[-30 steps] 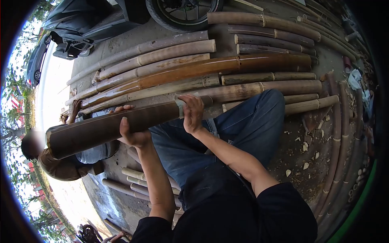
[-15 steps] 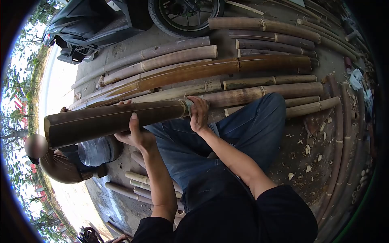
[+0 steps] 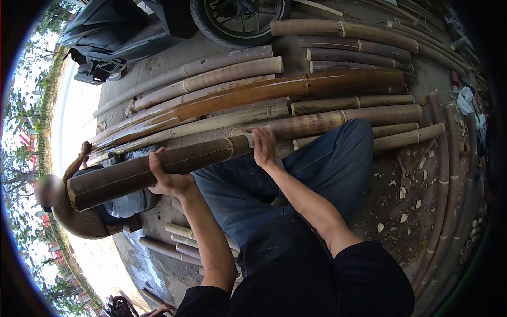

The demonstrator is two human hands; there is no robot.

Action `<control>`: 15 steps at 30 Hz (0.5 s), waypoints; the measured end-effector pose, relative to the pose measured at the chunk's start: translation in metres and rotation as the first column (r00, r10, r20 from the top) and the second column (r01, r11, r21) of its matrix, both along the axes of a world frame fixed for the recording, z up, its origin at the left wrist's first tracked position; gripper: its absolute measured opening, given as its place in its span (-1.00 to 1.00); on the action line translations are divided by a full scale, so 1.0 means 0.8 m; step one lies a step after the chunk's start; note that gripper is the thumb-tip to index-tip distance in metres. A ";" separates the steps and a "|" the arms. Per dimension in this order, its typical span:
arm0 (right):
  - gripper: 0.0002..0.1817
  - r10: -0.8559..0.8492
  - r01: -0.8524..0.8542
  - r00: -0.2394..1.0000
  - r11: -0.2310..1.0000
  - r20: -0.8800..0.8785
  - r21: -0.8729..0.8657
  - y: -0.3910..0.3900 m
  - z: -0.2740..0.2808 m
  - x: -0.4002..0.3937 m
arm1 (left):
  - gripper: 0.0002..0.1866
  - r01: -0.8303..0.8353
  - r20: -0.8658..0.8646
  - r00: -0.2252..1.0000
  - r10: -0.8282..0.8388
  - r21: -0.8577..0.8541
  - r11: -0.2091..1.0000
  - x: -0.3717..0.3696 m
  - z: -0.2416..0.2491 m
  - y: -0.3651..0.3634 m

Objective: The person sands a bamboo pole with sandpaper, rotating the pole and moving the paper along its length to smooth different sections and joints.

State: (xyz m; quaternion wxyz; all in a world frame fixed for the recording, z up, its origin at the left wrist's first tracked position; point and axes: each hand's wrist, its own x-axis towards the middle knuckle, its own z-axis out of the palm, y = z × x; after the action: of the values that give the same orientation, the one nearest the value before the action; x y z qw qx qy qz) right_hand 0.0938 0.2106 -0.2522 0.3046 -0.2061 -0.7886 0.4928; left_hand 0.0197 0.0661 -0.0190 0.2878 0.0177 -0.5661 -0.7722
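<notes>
My left hand (image 3: 171, 177) is wrapped around a thick dark brown bamboo pole (image 3: 158, 168), gripping it near the middle from the near side. The pole is held in the air above my legs, sloping down to its cut left end. At the right end, just past a pale node ring, my right hand (image 3: 263, 148) is closed with bent fingers. A small pale grey piece (image 3: 249, 140) shows between those fingers and the pole; whether it is cloth or sandpaper, I cannot make out.
Several bamboo poles (image 3: 317, 123) lie on the ground ahead, one of them shiny brown (image 3: 243, 95). A motorbike wheel (image 3: 240, 21) stands behind them. At left, another person (image 3: 79, 222) crouches near a clear plastic container (image 3: 129, 203). Wood chips (image 3: 404, 217) are scattered at right.
The pole's left end has dropped and shifted slightly right. My left hand's grip has turned, and my right hand has moved a little right. The other person's arm is now in view.
</notes>
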 end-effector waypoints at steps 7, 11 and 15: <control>-0.50 -0.024 0.029 0.998 0.995 -0.054 0.099 -0.007 -0.004 0.003 | -0.64 -0.022 0.014 1.000 0.021 0.062 0.998 -0.006 0.003 -0.003; -0.50 0.015 -0.011 0.999 0.997 -0.051 0.080 -0.031 0.017 0.004 | -0.61 -0.002 0.023 1.000 0.001 0.052 0.999 0.000 0.003 0.009; -0.48 -0.018 0.039 0.983 0.993 -0.181 0.110 -0.034 0.036 0.008 | -0.60 0.024 -0.026 0.999 -0.023 0.023 0.999 0.004 0.006 0.020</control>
State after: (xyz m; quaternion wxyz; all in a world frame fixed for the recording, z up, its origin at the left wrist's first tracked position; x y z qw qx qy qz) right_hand 0.1006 0.1830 -0.2236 0.3928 -0.1546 -0.7813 0.4597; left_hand 0.0230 0.0824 -0.0140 0.2857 0.0046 -0.5535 -0.7823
